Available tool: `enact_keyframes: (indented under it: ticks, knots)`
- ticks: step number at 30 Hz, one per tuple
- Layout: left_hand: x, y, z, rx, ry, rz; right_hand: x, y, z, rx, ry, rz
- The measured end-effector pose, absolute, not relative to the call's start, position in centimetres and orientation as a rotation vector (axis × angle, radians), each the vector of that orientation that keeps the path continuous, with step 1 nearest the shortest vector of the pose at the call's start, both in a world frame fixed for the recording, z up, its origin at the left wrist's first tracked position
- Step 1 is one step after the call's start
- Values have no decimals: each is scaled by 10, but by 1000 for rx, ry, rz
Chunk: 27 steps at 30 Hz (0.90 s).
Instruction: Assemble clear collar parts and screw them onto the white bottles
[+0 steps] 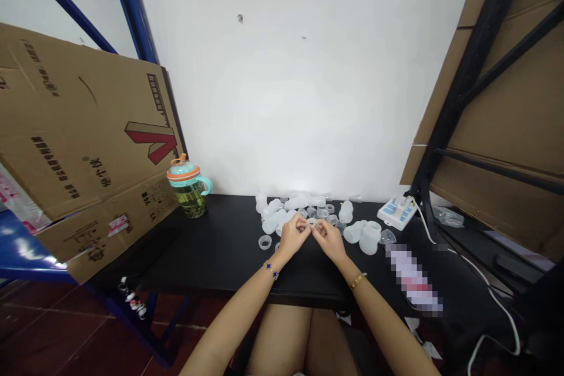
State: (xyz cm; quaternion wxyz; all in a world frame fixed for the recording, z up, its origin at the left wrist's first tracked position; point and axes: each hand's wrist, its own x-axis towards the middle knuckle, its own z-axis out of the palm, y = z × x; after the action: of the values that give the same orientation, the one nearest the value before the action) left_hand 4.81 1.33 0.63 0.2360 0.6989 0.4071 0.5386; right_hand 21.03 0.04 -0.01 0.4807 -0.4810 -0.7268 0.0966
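My left hand [294, 236] and my right hand [329, 241] meet over the front middle of the black table. Fingertips of both are pinched round a small translucent plastic ring [312, 221], one hand on each side. Behind and around them lie several frosted white plastic bottles [270, 222] and clear ring-shaped pieces [323, 213]. A single loose ring [265, 242] rests flat left of my left hand. To the right of my right hand, one wide-necked bottle [370, 238] stands beside a tipped one, with a clear cap [388, 237] nearby.
A teal and orange lidded jug [188, 188] with green liquid stands at the table's back left, beside a large cardboard box [88, 129]. On the right are a white power strip [397, 211] with a cable [473, 270] and a blurred-out flat object [414, 279]. A white wall [299, 100] rises behind.
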Motion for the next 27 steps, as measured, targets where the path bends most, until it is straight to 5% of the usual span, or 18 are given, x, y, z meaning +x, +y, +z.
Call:
enact_keyframes:
  ticks: [27]
  knots:
    - [49,11,10,1860,1062,1470,210,0,1,-1164,-1774,223]
